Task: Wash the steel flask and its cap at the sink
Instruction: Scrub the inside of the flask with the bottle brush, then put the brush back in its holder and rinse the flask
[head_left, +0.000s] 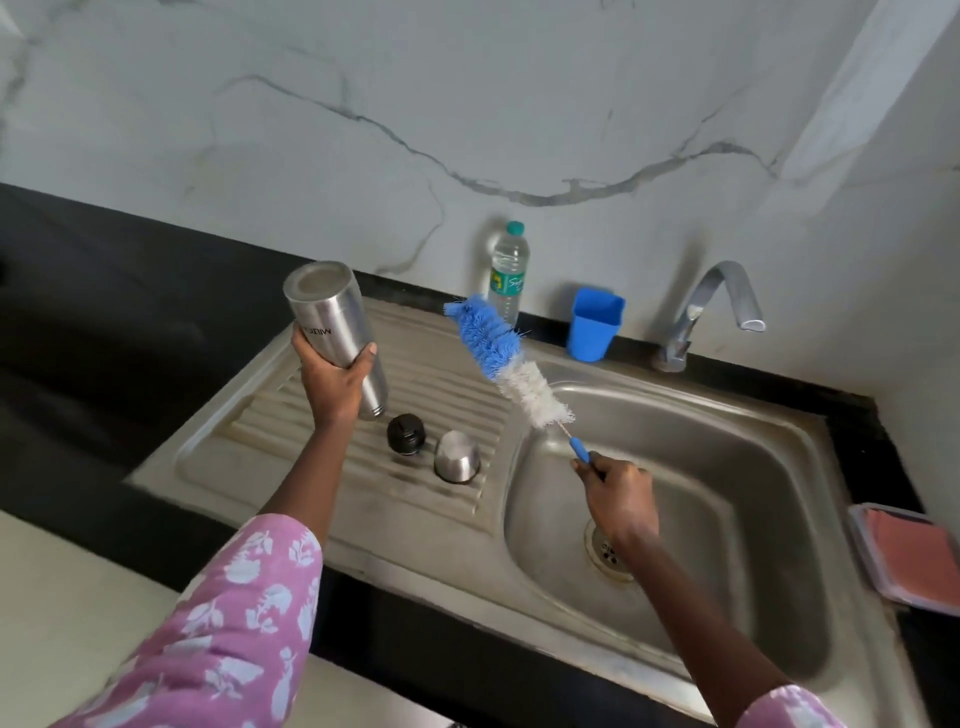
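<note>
Steel in the L hand (332, 379): fingers & thumb curl round the middle of the flask (327, 317), which is upside down, base up, tilted a bit, open end low over the drainboard (291, 441); can't tell if it touches the ribs. Just beside that end, on the ribs, sit the black cap (406, 434) & the steel lid cup (457, 456), rim down, side by side, neither touched. R hand (621, 493) is over the sink basin (727, 467), fingers closed round the blue handle of a bottle brush (506, 364), w/ the blue-and-white bristle head slanting up toward the flask but apart from it. Drain (608, 551) is partly hidden under the R wrist. Further back, along the basin's rear edge: a blue cup (596, 323), a clear water bottle (508, 270) w/ green cap behind the brush tip, & the tap (717, 306) at the far R corner. A clear box (909, 556) w/ something pink in it lies at the R edge. Black counter (104, 291) all round, marble wall (467, 104) behind. Pink floral sleeve (234, 597) on each arm.
</note>
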